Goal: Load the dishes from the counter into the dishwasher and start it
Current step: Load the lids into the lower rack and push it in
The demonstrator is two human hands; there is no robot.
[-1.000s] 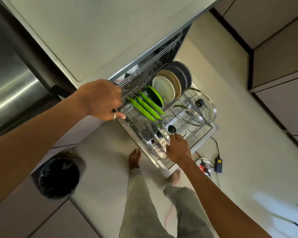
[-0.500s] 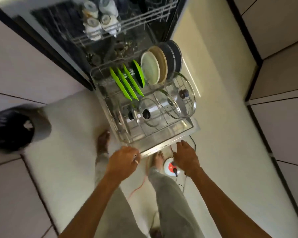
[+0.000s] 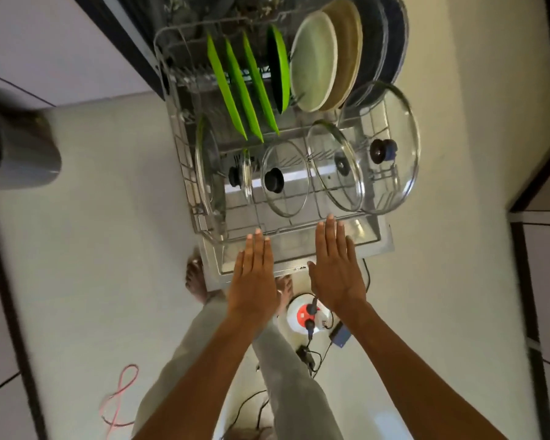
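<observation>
The left hand point(image 3: 254, 274) and right hand point(image 3: 334, 271) are stretched flat, fingers straight, holding nothing, fingertips at the front rail of the pulled-out grey wire dishwasher rack point(image 3: 188, 185) with upright green plates point(image 3: 243, 90).

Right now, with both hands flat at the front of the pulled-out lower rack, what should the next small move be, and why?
Probably push the rack straight back in. The left hand and right hand are flat with fingers straight, reaching the rack's front rail. The rack stands out over the open door, and it is full of plates and glass lids.
</observation>
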